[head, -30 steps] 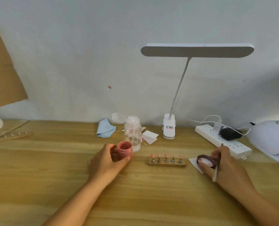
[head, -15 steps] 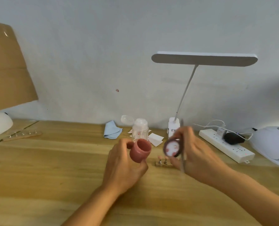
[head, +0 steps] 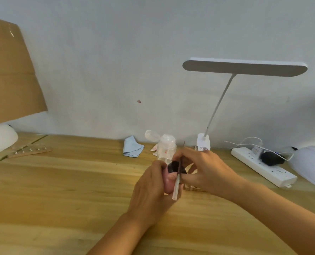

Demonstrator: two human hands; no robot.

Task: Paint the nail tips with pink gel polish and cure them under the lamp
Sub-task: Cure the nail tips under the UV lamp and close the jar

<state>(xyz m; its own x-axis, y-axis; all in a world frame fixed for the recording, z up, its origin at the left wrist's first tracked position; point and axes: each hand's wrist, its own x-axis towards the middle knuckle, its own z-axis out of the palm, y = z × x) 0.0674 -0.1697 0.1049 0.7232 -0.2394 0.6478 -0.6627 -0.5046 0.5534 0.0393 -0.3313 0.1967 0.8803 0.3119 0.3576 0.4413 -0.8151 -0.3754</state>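
Meeting over the desk point(head: 61, 190) middle, the hands join. The left hand point(head: 151, 188) grips the pink jar point(head: 169, 183), and the right hand point(head: 208, 170) pinches a dark lid point(head: 175, 167) at its mouth, with a brush point(head: 177, 188) held alongside. The jar's contents are hidden. Wide desk stretches left and forward. A clear bottle point(head: 166, 150) stands just behind, and a power strip point(head: 263, 167) and dome lamp point(head: 311, 162) are near the right edge.

Soft, even, dimmish light; faint shadow on the far-right wall point(head: 300, 111); hands slightly motion-blurred; wide-angle bending at the edges.
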